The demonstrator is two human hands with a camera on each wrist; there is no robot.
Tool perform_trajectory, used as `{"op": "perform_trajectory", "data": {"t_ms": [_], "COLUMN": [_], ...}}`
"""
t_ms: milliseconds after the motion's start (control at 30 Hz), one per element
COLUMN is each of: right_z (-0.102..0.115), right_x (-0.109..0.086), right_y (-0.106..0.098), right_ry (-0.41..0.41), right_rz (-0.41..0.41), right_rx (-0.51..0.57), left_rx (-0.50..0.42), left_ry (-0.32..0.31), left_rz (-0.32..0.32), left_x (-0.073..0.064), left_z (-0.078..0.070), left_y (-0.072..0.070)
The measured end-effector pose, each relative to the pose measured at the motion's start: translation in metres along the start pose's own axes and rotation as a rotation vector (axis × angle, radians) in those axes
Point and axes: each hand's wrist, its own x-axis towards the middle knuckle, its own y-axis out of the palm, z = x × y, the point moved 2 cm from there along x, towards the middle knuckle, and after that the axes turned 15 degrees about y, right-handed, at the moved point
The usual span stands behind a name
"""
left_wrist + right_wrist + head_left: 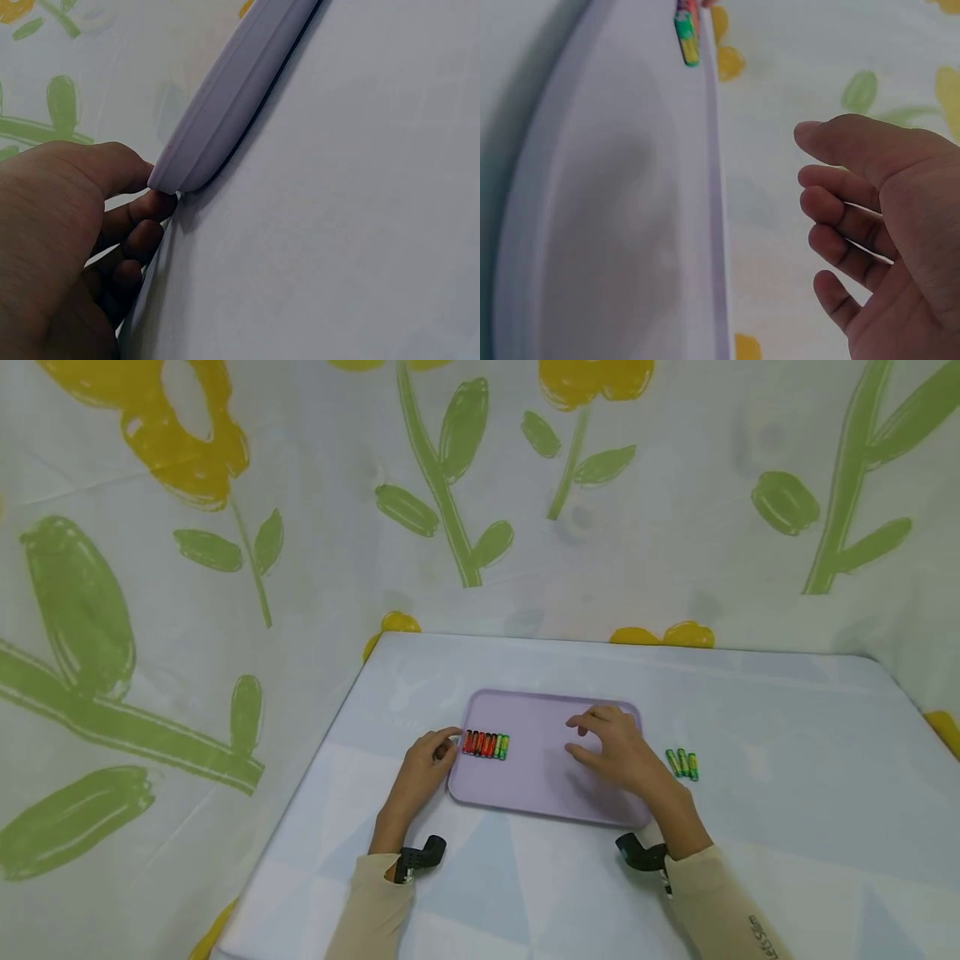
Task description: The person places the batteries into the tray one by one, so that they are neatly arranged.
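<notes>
A lilac tray (536,777) lies on the table. Near its left edge, several red-and-black batteries (480,743) are lined up side by side, with two green-and-yellow batteries (501,747) at the right end of the row. My left hand (427,764) is at the tray's left edge; in the left wrist view its thumb and forefinger pinch the tray rim (214,105). Over the tray's right part hovers my right hand (618,747), fingers loosely bent, thumb apart, holding nothing. The right wrist view shows a green-and-yellow battery (688,41) at the tray's far end.
Three more green-and-yellow batteries (682,764) lie on the table (795,777) to the right of the tray. A flower-patterned cloth (660,543) hangs behind the table and along its left side. Each wrist wears a black camera (423,853).
</notes>
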Motion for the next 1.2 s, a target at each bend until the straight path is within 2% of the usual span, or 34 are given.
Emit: {"op": "perform_trajectory", "data": {"t_ms": [267, 600, 933, 1200], "right_z": [-0.034, -0.069, -0.092, -0.104], "right_x": [-0.016, -0.03, -0.034, -0.036], "right_y": [-0.034, -0.061, -0.067, -0.062], "right_ry": [0.023, 0.108, 0.243, 0.265], "right_rz": [-0.08, -0.065, 0.08, 0.168], "right_rx": [-0.027, -0.079, -0.12, -0.143], "left_rx": [-0.01, -0.007, -0.012, -0.018], "left_ry": [-0.004, -0.009, -0.007, -0.03], "left_rz": [0.0, -0.004, -0.014, -0.002], "left_x": [-0.001, -0.001, -0.003, -0.001], "left_z": [-0.002, -0.002, 0.001, 0.0], "left_y": [0.0, -0.001, -0.001, -0.002]}}
